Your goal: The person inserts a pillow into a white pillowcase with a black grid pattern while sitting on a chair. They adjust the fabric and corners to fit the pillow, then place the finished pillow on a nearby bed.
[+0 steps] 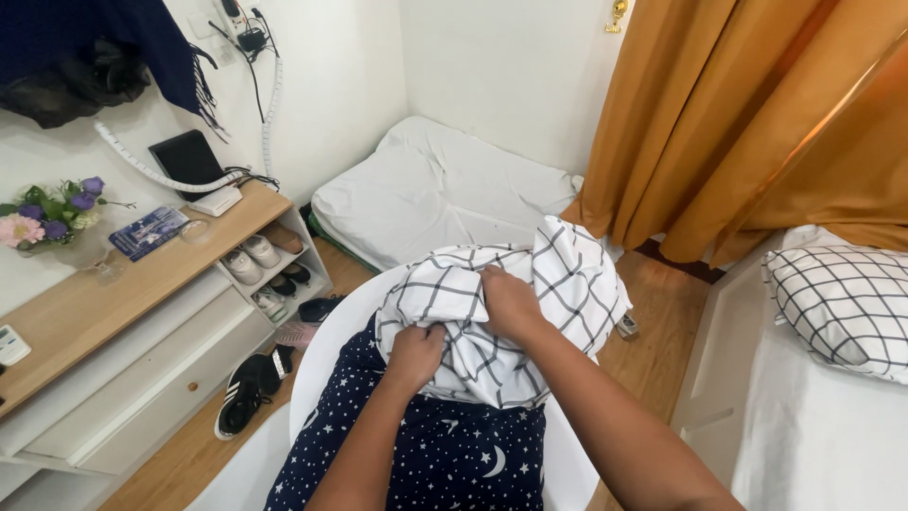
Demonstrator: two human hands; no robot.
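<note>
The person stands over a round white table (322,364), and everything else in the room can be placed from it. On the table lies a dark blue cloth with white stars and moons (454,454), and on top of that, toward the far edge of the table, sits a bunched white cloth with a black grid pattern (567,274).

The left hand (416,352) is closed into a fist on the near left part of the grid cloth, with a fold of the fabric gathered inside it. The right hand (509,301) presses down on the middle of the same bundle, fingers curled into the folds; it clearly has hold of the cloth, though the fingertips are buried in the fabric. Both forearms reach in over the starred cloth.

Beyond the table, against the far wall, a white mattress (435,189) lies flat on the wooden floor. To the right of it, and beyond the table's far right edge, hang mustard-coloured curtains (747,123). Right of the table is a bed with a white sheet (823,445), and a pillow in the same black grid pattern (846,303) rests on it.

Left of the table runs a low wooden-topped shelf (123,293) with shoes in its open compartment. A bunch of purple and pink flowers (52,216) stands on it, well apart from the table. A black trainer (248,390) lies on the floor between the shelf and the table.
</note>
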